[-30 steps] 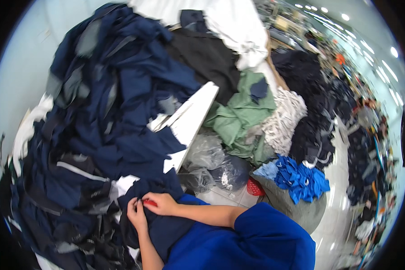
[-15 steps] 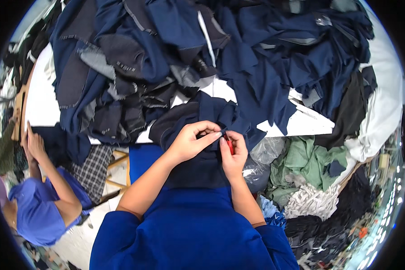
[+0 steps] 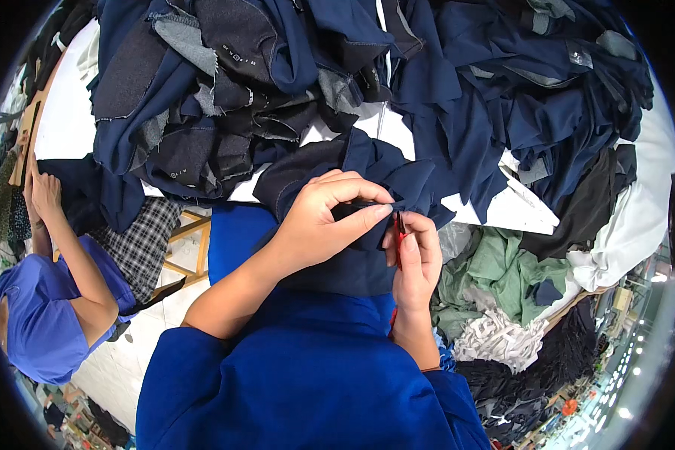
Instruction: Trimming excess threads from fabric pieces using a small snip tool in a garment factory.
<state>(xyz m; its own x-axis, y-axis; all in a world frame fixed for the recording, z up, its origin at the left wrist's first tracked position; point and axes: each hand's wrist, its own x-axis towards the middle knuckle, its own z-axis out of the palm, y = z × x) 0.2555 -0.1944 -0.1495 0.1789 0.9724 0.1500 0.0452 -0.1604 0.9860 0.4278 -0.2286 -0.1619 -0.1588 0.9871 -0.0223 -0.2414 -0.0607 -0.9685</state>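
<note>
My left hand (image 3: 324, 217) pinches the edge of a dark navy garment (image 3: 300, 171) between thumb and forefinger, in front of my body. Close beside it on the right, my right hand (image 3: 416, 268) is closed around red-handled thread snips (image 3: 400, 234). The dark blades point up, right by the pinched cloth edge; whether they touch it I cannot tell. Part of the garment lies on the white table (image 3: 397, 135), and the rest hangs over my lap.
Heaped navy and charcoal cloth pieces (image 3: 232, 52) cover the far table. To the right lie green cloth (image 3: 495, 262), white scraps (image 3: 502, 337) and black cloth (image 3: 532, 397). A co-worker in a violet top (image 3: 52, 330) works at the left, near checked cloth (image 3: 139, 240).
The whole view has shifted somewhat. My right hand has turned, so the snips' blades now show upright beside the cloth edge. My left hand keeps its pinch on the garment.
</note>
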